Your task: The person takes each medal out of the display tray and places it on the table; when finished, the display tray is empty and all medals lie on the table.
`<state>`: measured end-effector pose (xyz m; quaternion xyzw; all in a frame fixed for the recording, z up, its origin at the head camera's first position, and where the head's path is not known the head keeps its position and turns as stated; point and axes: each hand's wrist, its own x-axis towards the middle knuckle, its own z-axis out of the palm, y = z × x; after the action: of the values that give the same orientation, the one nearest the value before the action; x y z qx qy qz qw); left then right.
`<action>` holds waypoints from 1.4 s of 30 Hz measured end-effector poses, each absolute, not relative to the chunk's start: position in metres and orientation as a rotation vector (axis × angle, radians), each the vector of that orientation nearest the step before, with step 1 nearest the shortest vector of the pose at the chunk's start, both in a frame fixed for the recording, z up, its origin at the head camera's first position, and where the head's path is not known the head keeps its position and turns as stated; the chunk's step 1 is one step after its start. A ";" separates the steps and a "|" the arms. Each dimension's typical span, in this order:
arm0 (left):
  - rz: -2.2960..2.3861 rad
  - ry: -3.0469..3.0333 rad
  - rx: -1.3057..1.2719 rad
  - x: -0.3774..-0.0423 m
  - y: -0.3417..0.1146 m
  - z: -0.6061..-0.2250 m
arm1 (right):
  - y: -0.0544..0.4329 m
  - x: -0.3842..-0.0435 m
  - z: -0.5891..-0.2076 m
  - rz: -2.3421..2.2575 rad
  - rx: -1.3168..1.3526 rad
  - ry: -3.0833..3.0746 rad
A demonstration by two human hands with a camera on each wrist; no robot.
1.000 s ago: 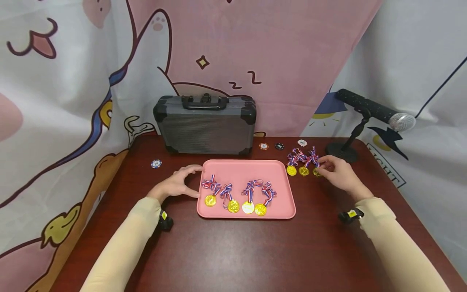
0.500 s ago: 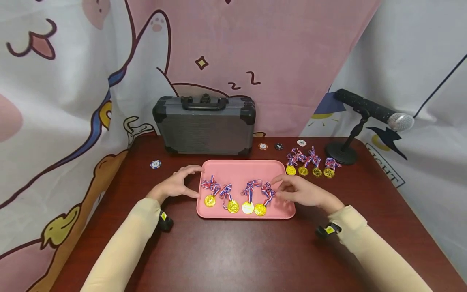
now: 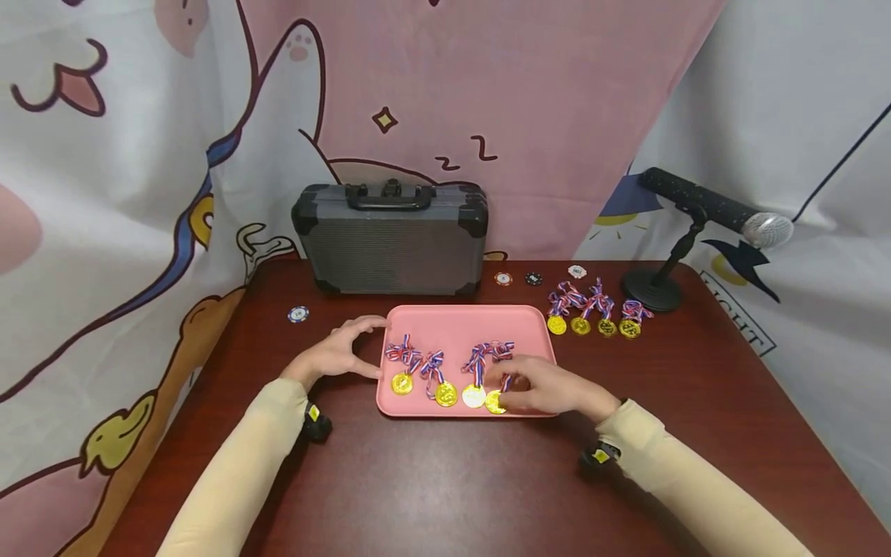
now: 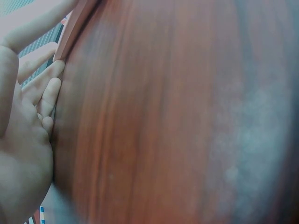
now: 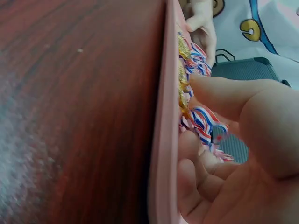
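The rightmost medal (image 3: 493, 402) on the pink tray (image 3: 431, 321) lies, in the head view that I follow from far, partly covered by the right hand (image 3: 550, 385). Compared with half a second ago, this hand has moved leftward and nearer to the person, from beside the ribbon (image 3: 506, 382) to the gold disc (image 3: 493, 404); the disc seems to stay in its place. I judge that the hand is now well placed for gripping this medal. The disc end points to the person's side; the long axis goes from there away, leaning a little to the right. The left hand (image 3: 334, 352) stays wide, thumb and fingers at the tray's left edge.

In the left wrist view, I see its fingers reach the tray's side beside the bench (image 4: 163, 116). I cannot make out the medal there.

In the right wrist view, the right thumb and fingers stand rather narrow, with striped ribbons (image 5: 203, 119) between them. I cannot tell whether they already pinch anything.
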<state>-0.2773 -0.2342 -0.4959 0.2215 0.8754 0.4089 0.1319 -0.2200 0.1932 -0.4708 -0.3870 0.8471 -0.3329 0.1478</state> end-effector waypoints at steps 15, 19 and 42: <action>1.195 2.535 0.629 -0.277 -0.232 -0.496 | 0.190 -0.204 -0.463 -0.865 -1.191 2.484; 1.199 2.535 0.626 -0.277 -0.233 -0.495 | 0.202 -0.206 -0.462 -0.996 -1.155 2.483; 1.190 2.543 0.650 -0.277 -0.232 -0.497 | 0.301 -0.228 -0.429 -1.283 -0.748 2.817</action>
<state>-0.2775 -0.2323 -0.4968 0.2236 0.8750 0.4095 0.1292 -0.2283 0.3012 -0.4294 -0.2348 0.8844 -0.4027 -0.0213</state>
